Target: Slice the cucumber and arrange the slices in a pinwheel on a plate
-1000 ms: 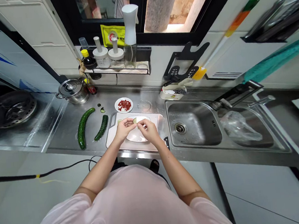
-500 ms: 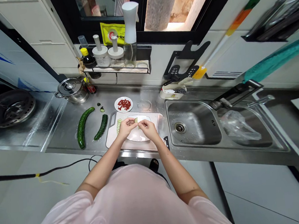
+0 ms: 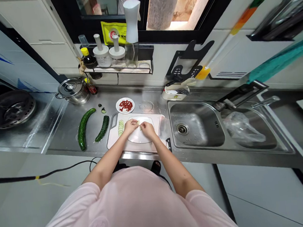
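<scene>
My left hand (image 3: pixel 131 125) is closed, its fingertips pinching a pale cucumber slice (image 3: pixel 138 123) over a white plate (image 3: pixel 140 139). Close beside it my right hand (image 3: pixel 148 131) is also closed, fingertips together at the lower side of the slice; a small pale bit shows there. The plate lies on a pinkish cutting board (image 3: pixel 113 140). Several overlapping cucumber slices (image 3: pixel 120 128) lie in a row on the board, left of my left hand. A knife handle (image 3: pixel 168 144) sticks out at the board's right edge.
Left of the board lie a long cucumber (image 3: pixel 83 129) and a shorter cut one (image 3: pixel 102 128), with small end pieces (image 3: pixel 103 110). Behind the board stands a plate of chopped red pieces (image 3: pixel 125 105). A sink (image 3: pixel 195 123) lies right, a lidded pot (image 3: pixel 74 91) back left.
Both hands have lowered slightly towards the plate, and the slice has tilted between the fingertips. More of the slice row on the board now shows.
</scene>
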Demonstrator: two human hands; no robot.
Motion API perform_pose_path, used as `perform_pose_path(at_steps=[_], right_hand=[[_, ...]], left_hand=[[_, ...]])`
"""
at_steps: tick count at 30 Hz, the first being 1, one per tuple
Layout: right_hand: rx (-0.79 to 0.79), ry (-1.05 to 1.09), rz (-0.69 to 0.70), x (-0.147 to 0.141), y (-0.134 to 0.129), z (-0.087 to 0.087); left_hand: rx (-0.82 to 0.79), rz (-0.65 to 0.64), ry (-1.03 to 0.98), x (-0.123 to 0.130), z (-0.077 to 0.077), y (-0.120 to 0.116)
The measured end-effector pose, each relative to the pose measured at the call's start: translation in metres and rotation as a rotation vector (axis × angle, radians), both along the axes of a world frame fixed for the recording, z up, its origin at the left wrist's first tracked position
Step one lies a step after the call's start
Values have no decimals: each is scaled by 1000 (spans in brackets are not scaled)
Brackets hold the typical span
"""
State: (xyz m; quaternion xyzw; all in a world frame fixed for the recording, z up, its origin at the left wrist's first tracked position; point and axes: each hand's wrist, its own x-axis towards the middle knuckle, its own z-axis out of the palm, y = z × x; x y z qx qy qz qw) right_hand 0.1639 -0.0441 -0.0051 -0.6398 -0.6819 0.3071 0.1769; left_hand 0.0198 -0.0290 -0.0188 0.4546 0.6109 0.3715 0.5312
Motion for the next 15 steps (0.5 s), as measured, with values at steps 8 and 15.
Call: perform_pose_path(at_steps=[8,15], right_hand=[[-73,-265,-20,-10,3,3],[-55,-366,54,-13,-10,9]], left_hand=[[104,-137,528,3,9,7],[164,-224,719,4,18,4]])
